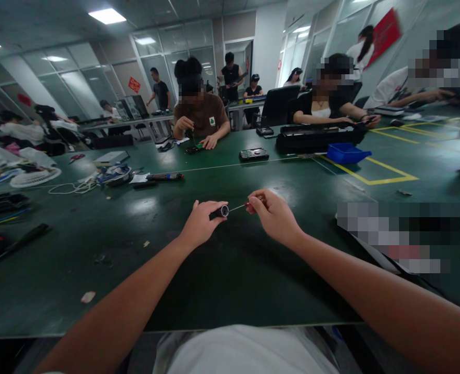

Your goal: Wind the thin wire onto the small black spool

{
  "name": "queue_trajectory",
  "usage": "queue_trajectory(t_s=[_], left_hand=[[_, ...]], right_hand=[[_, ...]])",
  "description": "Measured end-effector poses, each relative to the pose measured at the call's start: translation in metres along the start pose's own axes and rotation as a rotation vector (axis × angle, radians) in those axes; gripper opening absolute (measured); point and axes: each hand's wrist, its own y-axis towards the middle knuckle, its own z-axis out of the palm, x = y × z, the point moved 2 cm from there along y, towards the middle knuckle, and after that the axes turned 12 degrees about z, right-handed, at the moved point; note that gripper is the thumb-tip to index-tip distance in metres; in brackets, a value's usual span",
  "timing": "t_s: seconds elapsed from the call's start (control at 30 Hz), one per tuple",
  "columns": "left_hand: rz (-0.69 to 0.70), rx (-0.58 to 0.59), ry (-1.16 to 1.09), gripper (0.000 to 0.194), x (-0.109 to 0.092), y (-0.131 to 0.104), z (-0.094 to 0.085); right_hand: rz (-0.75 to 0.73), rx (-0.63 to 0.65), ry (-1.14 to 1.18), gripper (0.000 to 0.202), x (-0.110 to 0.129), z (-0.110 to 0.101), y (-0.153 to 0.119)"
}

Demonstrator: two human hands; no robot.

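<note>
Just ahead of me, over the green table, my left hand (199,224) is closed around a short black flashlight-like cylinder (224,211). Its round, pale-rimmed end faces right and toward me; my fingers cover the rest. My right hand (276,217) pinches a screwdriver (238,208) by its reddish handle, most of which the fingers hide. The thin metal shaft points left, its tip at or very near the cylinder's rim. Whether the tip touches or enters it, I cannot tell.
Farther back on the green table (253,291) lie a hard drive (254,154), a blue bin (348,153) and a long black device (319,137). A dark tool (165,177), cables (72,188) and a white fan grille (35,177) lie left. Several people work around.
</note>
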Motion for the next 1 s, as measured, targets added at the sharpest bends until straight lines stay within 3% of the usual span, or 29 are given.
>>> queue_trajectory(t_s=[0.17,0.43,0.67,1.0], left_hand=[[-0.009,-0.019,0.019,0.039,-0.001,0.0,-0.001],[-0.025,0.001,0.006,0.041,0.003,0.0,0.002],[-0.023,0.013,-0.006,0.042,0.008,-0.001,0.006],[-0.027,0.032,-0.012,0.041,0.006,-0.001,0.007]], right_hand=[[-0.088,-0.004,-0.064,0.015,0.001,0.001,-0.003],[-0.067,-0.008,-0.065,0.019,-0.001,0.001,-0.003],[-0.123,-0.121,-0.106,0.021,0.006,-0.009,-0.005],[-0.195,-0.068,-0.232,0.016,0.013,-0.009,-0.007]])
